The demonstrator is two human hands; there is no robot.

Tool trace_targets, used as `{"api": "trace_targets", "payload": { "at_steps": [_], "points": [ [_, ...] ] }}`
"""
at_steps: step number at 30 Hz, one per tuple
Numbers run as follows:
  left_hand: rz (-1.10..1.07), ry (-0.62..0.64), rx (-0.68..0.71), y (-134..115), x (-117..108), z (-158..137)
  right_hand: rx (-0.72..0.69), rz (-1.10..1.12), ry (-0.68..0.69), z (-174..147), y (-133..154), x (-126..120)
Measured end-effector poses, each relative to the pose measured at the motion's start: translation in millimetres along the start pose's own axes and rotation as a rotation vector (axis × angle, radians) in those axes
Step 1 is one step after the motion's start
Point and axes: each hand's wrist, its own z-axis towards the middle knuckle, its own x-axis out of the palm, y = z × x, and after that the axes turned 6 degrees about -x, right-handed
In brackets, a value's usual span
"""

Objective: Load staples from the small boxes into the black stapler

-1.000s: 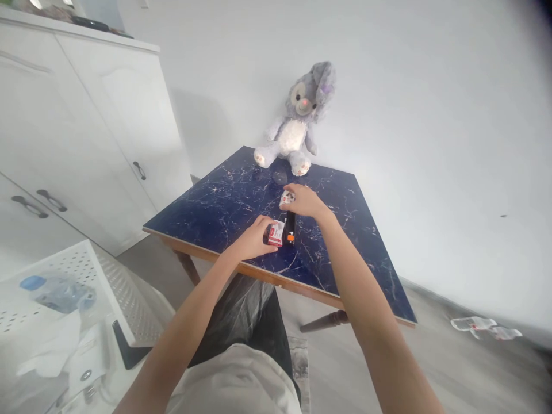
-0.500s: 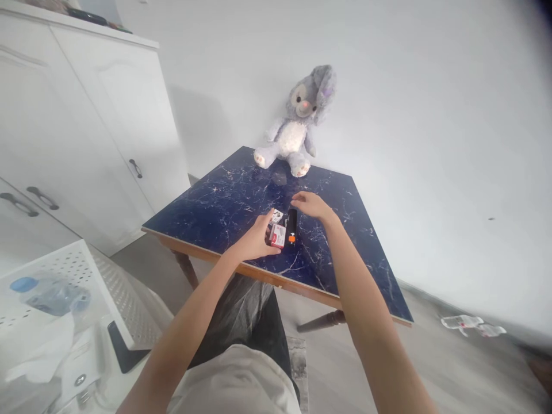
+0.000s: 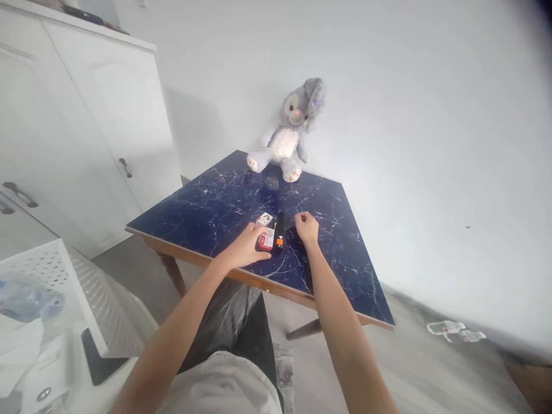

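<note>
My left hand [image 3: 248,246] is closed around a small red-and-white box [image 3: 266,239], its fingers over the top and the thumb along the near side. Just beyond it lies a second small white box [image 3: 264,219] with dark and red print. Right beside the boxes is a long black object [image 3: 281,223] with an orange part at its near end; its kind is not clear. To the right of that object, my right hand [image 3: 307,229] is low over the table with curled fingers. A dark patch shows by its fingers, and I cannot make out what they hold.
The blue marbled table [image 3: 207,201] has a wooden edge. A grey plush rabbit [image 3: 287,141] sits at its back against the wall. A white perforated basket [image 3: 103,299] stands at lower left, before a white cabinet [image 3: 99,115]. Clear plastic bottles [image 3: 448,328] lie on the floor.
My right hand has moved from beyond the black object's far end to its right side, nearer me, and its fingers have curled. My left hand's fingers now reach further over the red-and-white box.
</note>
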Motion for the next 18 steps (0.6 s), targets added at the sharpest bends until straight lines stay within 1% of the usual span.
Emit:
{"api": "trace_targets", "payload": {
  "at_steps": [6,8,11,14,18],
  "points": [
    [0.284,-0.096,-0.121,-15,7,8,-0.037,0.018,0.002,-1,-1,6],
    [0.331,-0.124,-0.140,-21,10,10,-0.037,0.012,0.006,-1,-1,7],
    [0.256,-0.111,-0.175,-25,13,9,-0.043,0.004,0.017,-1,0,9],
    [0.148,-0.089,-0.217,-23,13,7,-0.066,-0.008,0.041,-1,1,10],
    [0.123,-0.111,-0.194,-15,12,10,-0.096,-0.022,0.072,-1,0,10]
  ]
}}
